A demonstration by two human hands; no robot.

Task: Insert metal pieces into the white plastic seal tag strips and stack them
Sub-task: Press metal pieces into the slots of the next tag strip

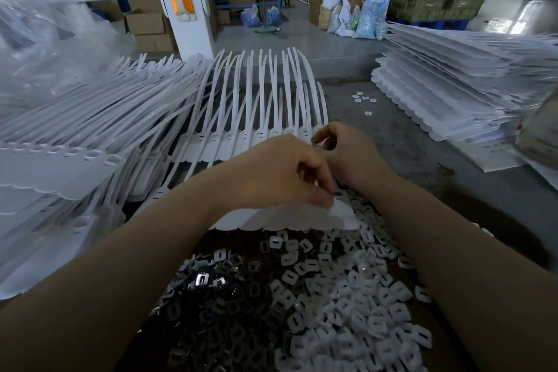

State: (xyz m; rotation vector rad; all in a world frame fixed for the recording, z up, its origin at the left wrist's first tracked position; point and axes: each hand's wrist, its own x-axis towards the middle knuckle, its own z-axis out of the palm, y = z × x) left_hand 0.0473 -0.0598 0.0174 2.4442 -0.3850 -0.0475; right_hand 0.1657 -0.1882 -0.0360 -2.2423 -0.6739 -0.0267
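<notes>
Seal tag strip (280, 217) laid flat at bench centre, tails fanned away, w/ stacked strips (60, 160) at left. L hand (280, 172) curled, strip's near edge pinched. R hand (347, 151) curled at strip heads; what's grasped can't be told. Metal pieces (211, 290) heaped below, white caps (356, 311) beside.

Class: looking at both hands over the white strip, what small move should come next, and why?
Probably press the piece at the right hand down into the end slot of the strip. The left hand already pinches the strip's near edge, steadying it, and the right fingers are curled at the row's last tag head; what they hold is too small to confirm.
</notes>
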